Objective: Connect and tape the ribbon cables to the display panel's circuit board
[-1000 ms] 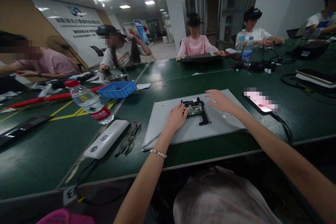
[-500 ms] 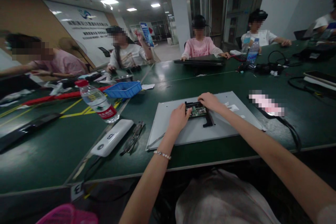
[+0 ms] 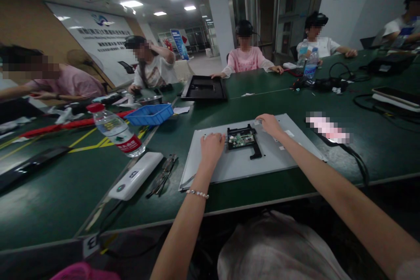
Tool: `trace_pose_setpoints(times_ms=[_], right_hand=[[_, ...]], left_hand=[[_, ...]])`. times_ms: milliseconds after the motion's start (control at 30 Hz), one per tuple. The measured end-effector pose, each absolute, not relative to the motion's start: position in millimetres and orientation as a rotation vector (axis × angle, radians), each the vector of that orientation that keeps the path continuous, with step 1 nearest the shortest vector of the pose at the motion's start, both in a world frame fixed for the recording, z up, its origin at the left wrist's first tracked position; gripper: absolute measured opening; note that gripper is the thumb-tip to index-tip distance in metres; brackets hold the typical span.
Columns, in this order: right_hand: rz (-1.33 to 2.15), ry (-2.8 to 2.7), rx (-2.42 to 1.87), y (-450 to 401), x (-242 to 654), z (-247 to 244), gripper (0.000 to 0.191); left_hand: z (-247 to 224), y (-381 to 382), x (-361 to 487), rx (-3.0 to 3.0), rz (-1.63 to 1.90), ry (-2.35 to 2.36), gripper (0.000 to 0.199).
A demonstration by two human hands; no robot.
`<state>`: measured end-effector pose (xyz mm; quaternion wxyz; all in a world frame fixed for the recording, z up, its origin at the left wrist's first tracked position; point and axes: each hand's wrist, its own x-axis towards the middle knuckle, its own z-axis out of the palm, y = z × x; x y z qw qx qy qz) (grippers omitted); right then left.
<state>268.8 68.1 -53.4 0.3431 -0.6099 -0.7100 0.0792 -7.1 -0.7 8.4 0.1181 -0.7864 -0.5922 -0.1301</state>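
Note:
A flat light grey display panel (image 3: pixel 226 168) lies on the table in front of me. On it sits a black plastic bracket (image 3: pixel 255 151) with a green circuit board (image 3: pixel 242 140) inside. My left hand (image 3: pixel 212 148) is over the panel just left of the bracket, fingers loosely bent and apart from it. To the bracket's upper right is my right hand (image 3: pixel 269 125), low over the panel near its far edge, fingers reaching leftward. Neither hand visibly holds anything; the fingertips are too small to make out clearly.
Left of the panel lie eyeglasses (image 3: pixel 162 176), a white power bank (image 3: pixel 135 176), a water bottle (image 3: pixel 114 132) and a blue tray (image 3: pixel 151 114). A phone (image 3: pixel 328 129) with a cable is on the right. Across the table, a person's hand touches a black frame (image 3: pixel 205 89).
Both my hands have come off the bracket, the left moving left and the right slightly up and away. Opposite, a person has shifted and tilted the black frame to the left.

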Motion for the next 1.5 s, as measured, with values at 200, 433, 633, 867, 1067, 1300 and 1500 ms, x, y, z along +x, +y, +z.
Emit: trace_pose_setpoints(times_ms=[200,433,633,867,1067,1300,1500], right_hand=[[0.268,-1.813,-1.591,69.7,267.4,-55.8,0.042],[0.261,-1.821,-1.568,66.5,266.4,-53.7,0.04],[0.248,-1.838,-1.554,64.7,266.0,-53.2,0.039],[0.234,-1.863,-1.528,66.9,266.6,-55.6,0.038],[0.232,-1.869,-1.517,66.4,266.1,-55.1,0.038],[0.2,-1.884,-1.508,57.1,261.3,-46.6,0.028],[0.148,-1.943,-1.475,48.6,256.8,-40.6,0.021]], left_hand=[[8.3,-0.5,-5.3,-2.318,-0.514,-1.812,0.035],[30.2,17.5,-19.0,-2.406,-0.351,-1.883,0.032],[42.6,57.8,-47.1,-2.583,-0.333,-1.841,0.032],[9.5,82.4,-55.2,-2.561,-0.703,-1.996,0.029],[-5.2,76.8,-59.0,-2.598,-0.705,-1.795,0.028],[10.0,55.9,-56.4,-2.627,-0.408,-1.637,0.031],[16.1,49.2,-49.4,-2.567,-0.263,-1.568,0.025]])
